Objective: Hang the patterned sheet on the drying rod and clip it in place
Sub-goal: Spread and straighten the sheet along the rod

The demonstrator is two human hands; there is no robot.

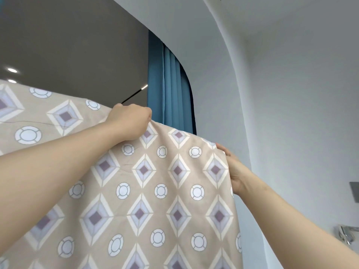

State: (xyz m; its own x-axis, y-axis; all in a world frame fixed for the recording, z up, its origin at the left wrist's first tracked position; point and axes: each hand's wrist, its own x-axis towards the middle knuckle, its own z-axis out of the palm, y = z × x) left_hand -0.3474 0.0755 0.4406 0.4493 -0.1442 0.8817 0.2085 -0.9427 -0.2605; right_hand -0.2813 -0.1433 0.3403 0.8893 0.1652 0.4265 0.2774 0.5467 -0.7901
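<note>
The patterned sheet (155, 191) is held up high in front of the person. It is beige cloth printed with cream and lilac diamonds and white rings. The left hand (130, 121) is at its top edge, seen from the back, with its fingers (144, 113) curled over the hem and clenched on a bunch of cloth. The right hand (234, 171) is lower, at the sheet's side edge. Its thumb (222, 149) presses on the front face, while its fingers go behind the cloth and are hidden, so the edge is pinched between them.

Between the two grips the top hem sags in a line down from the left fingers to the right thumb. The thin dark drying rod (133, 96) comes out just above the left fingers and slants up and away, bare along that stretch. Left of those fingers the hem runs straight, but I cannot tell whether it lies over the rod.

A blue curtain (169, 84) hangs beyond the left fingers, behind the sheet. A white wall (291, 94) rises past the right hand, and a grey ceiling (68, 45) with recessed lights (12, 70) lies above the left hand.
</note>
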